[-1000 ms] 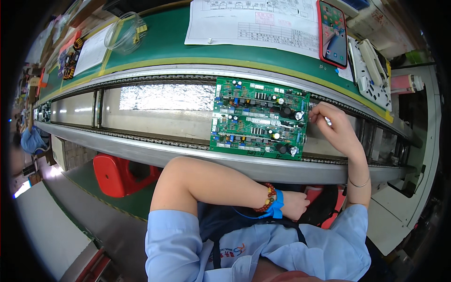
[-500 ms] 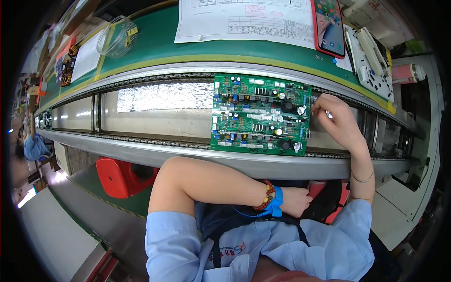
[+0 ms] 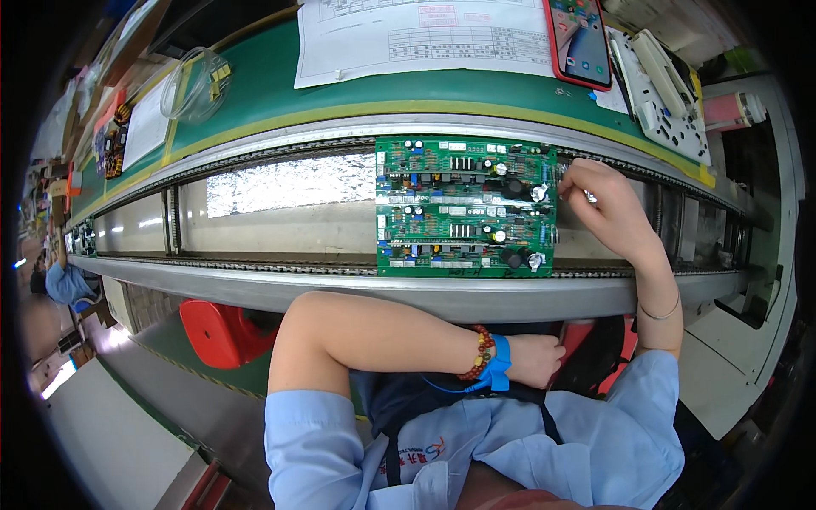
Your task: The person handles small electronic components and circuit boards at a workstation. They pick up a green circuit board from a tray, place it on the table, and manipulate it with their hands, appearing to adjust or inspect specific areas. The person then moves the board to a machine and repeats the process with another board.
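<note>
A green circuit board made of two matching halves lies across the rails of a conveyor. It carries black and silver capacitors, white connectors and small blue parts. My right hand is at the board's right edge, with the fingers curled and fingertips close to or touching that edge. Something small and shiny shows in its curled fingers, too small to name. My left hand rests low in front of my body, below the conveyor's near rail, beside a black item. Its fingers are bent in and partly hidden.
Beyond the far rail, a green bench holds printed papers, a red-edged phone, a clear round tub and a white tray of small black parts. A red stool stands left. Another person sits far left.
The whole view has shifted slightly, with bench items appearing further left. My right fingertips are a little closer to the board's edge. My left hand has stayed in place.
</note>
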A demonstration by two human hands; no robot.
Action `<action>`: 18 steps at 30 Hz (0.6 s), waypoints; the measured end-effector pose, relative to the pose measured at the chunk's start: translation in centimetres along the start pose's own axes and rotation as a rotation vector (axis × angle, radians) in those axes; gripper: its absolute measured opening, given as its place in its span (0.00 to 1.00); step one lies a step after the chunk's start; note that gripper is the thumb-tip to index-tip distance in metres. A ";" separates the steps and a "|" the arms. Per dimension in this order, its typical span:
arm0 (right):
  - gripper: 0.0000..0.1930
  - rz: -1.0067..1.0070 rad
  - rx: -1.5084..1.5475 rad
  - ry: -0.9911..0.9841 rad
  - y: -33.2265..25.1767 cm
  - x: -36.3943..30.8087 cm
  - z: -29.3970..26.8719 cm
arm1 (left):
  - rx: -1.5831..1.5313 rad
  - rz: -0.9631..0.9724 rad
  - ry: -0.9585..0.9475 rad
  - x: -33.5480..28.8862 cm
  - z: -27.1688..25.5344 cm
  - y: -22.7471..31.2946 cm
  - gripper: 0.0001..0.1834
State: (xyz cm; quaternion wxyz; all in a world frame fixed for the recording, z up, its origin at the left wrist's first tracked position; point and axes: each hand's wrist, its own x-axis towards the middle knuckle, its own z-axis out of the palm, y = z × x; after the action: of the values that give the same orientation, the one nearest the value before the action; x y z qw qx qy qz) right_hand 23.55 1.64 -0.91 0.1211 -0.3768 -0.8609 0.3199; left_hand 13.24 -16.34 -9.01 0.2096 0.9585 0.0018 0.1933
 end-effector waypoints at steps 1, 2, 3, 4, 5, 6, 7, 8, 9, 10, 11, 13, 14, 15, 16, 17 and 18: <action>0.04 -0.005 -0.002 0.006 0.0 0.0 0.0 | 0.000 -0.001 -0.011 0.0 0.0 0.0 0.05; 0.04 -0.008 -0.004 0.013 0.0 0.0 0.0 | 0.004 0.000 -0.016 0.0 0.0 0.0 0.05; 0.04 -0.012 -0.006 0.019 0.0 -0.1 0.1 | 0.008 0.001 -0.021 0.0 0.0 0.0 0.05; 0.04 -0.013 -0.006 0.019 0.1 -0.1 0.0 | 0.013 0.002 -0.026 0.0 0.0 0.0 0.05; 0.04 -0.016 -0.005 0.017 0.1 0.0 0.0 | 0.014 0.001 -0.025 0.0 -0.1 0.0 0.05; 0.04 -0.020 -0.005 0.014 0.1 0.0 0.0 | 0.015 0.000 -0.025 0.0 -0.1 0.0 0.05; 0.03 -0.023 -0.024 0.035 0.1 -0.1 0.0 | 0.017 -0.001 -0.024 0.0 -0.2 0.0 0.05; 0.03 -0.026 -0.045 0.054 0.1 -0.1 0.1 | 0.019 0.002 -0.023 -0.1 -0.1 0.0 0.05; 0.03 -0.029 -0.066 0.074 0.1 -0.1 0.1 | 0.022 0.005 -0.022 -0.1 -0.1 0.0 0.05; 0.02 -0.018 -0.083 0.139 -0.1 -0.2 0.0 | 0.026 0.008 -0.021 -0.2 0.0 0.0 0.05; 0.02 -0.012 -0.102 0.200 -0.5 -0.2 -0.2 | 0.015 0.007 -0.024 -0.1 0.1 0.0 0.05; 0.04 -0.079 -0.105 0.277 -1.4 -0.3 -0.5 | -0.006 0.004 -0.030 -0.1 0.3 0.1 0.05; 0.05 -0.150 -0.090 0.294 -1.9 -0.3 -0.6 | -0.009 0.004 -0.023 -0.1 0.4 0.1 0.05; 0.07 -0.222 -0.075 0.310 -2.4 -0.3 -0.6 | -0.012 0.004 -0.015 -0.1 0.6 0.1 0.05; 0.08 -0.282 -0.090 0.290 -2.8 -0.4 -0.3 | -0.015 0.003 -0.007 -0.1 0.7 0.1 0.05; 0.09 -0.336 -0.107 0.272 -3.3 -0.5 0.1 | -0.007 0.003 -0.007 -0.1 0.7 0.1 0.05; 0.11 -0.391 -0.122 0.254 -3.6 -0.6 0.4 | 0.002 0.003 -0.007 -0.1 0.6 0.1 0.05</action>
State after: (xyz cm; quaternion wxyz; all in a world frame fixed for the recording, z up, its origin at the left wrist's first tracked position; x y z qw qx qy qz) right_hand 21.73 -0.80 1.11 0.2651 -0.2467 -0.9131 0.1876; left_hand 13.37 -16.73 -9.52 0.2085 0.9593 -0.0003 0.1905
